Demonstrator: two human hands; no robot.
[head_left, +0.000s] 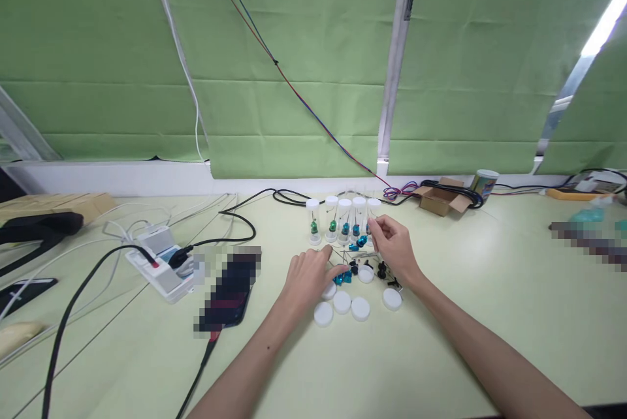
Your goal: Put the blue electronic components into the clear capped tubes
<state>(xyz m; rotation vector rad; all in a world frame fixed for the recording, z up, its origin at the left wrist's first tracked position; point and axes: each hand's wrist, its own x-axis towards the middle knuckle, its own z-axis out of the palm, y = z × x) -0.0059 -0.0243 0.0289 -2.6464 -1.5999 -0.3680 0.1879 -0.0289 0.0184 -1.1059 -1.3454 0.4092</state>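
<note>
Several clear plastic tubes [344, 220] stand upside down in a row on their white caps, each with a small green or blue part inside. My right hand [394, 249] is raised just in front of the rightmost tube, its fingers pinched on something too small to make out. My left hand [308, 275] rests on the table with curled fingers, its fingertips touching small blue parts [343, 276]. Loose black parts [382, 269] and thin wire pins lie between my hands. Several white caps [351, 305] lie nearer to me.
A white power strip [159, 262] with black and white cables sits at the left, a phone [228, 295] beside it. A small open cardboard box [438, 198] and a cup [484, 183] stand at the back right. Green blinds hang behind the table.
</note>
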